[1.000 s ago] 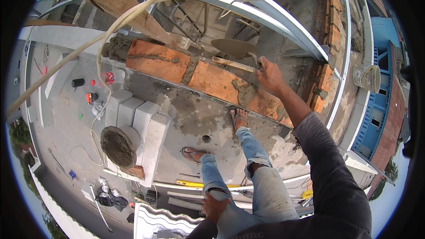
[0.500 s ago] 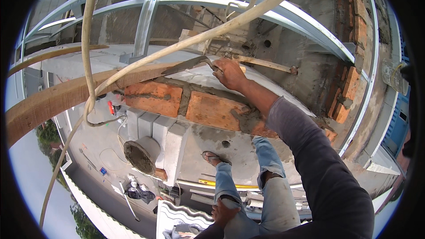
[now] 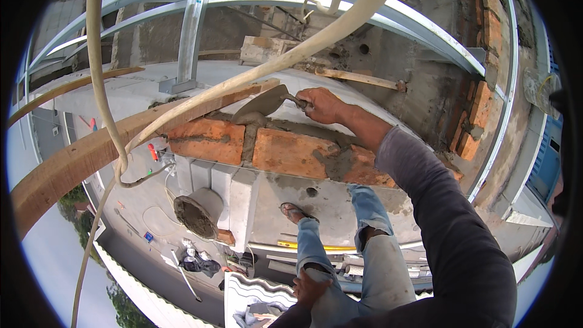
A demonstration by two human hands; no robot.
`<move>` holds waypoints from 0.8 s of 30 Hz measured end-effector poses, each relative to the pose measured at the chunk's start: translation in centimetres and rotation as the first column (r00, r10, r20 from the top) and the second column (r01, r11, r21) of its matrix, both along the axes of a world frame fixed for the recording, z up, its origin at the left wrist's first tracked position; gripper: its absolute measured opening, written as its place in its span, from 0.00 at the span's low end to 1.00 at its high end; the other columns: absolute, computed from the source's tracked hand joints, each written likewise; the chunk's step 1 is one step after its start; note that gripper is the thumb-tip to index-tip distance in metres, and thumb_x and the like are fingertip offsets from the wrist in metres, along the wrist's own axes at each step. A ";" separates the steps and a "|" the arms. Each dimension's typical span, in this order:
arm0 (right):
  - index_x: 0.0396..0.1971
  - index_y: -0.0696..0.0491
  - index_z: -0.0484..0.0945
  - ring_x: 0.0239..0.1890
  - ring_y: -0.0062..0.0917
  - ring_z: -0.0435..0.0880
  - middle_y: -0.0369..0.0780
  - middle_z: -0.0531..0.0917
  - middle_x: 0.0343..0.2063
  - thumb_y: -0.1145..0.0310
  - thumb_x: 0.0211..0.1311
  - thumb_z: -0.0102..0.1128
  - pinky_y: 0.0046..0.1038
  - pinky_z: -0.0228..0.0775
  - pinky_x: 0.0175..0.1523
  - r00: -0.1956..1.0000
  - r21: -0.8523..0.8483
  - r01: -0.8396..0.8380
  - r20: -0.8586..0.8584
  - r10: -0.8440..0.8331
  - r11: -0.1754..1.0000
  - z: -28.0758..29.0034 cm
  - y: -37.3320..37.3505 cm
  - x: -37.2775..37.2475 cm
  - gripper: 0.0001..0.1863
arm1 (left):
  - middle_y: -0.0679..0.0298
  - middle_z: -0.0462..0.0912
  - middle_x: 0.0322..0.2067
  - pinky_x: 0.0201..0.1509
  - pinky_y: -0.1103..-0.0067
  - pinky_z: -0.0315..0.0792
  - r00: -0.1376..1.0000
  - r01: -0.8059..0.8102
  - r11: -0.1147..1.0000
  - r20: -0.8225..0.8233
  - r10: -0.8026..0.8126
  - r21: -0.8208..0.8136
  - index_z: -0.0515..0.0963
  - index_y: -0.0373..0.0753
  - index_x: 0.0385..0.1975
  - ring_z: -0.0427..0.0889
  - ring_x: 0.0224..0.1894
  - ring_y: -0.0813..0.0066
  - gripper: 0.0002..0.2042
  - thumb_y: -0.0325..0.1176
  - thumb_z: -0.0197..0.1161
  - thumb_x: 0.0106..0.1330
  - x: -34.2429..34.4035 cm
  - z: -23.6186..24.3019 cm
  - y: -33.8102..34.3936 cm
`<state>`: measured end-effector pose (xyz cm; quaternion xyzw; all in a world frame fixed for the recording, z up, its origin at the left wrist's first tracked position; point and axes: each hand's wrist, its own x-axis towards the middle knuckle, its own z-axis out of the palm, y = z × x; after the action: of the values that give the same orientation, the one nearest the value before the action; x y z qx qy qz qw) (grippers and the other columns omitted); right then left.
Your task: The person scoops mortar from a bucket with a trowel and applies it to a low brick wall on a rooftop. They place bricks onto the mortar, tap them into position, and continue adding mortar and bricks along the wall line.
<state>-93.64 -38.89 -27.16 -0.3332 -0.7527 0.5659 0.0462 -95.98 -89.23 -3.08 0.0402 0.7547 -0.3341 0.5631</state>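
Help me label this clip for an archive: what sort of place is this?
Most likely a building site: the right hand holds a trowel at a course of orange bricks with grey mortar, a bucket of similar mix sits near pale blocks, and bare metal framing shows beyond.

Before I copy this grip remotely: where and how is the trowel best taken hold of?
Likely best: take the trowel by its handle, coming from the right with the fingers wrapped around. Its broad, flat blade points left, and a thin, bent neck leads rightward to the handle. The right hand grips there, clear of the blade.
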 end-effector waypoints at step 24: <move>0.49 0.62 0.77 0.40 0.50 0.84 0.51 0.83 0.38 0.65 0.57 0.75 0.45 0.78 0.44 0.924 0.044 0.378 -0.072 -0.375 0.925 29.1 -16.8 10.5 0.24 | 0.36 0.70 0.66 0.73 0.59 0.68 0.996 -0.001 0.978 0.085 -0.017 0.209 0.56 0.32 0.76 0.71 0.70 0.41 0.59 0.65 0.75 0.51 -3.9 3.7 -4.8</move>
<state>-83.16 -55.72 1.98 -0.4523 -0.6887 0.5351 0.1867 -99.87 -94.05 0.64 0.1163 0.7605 -0.2533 0.5864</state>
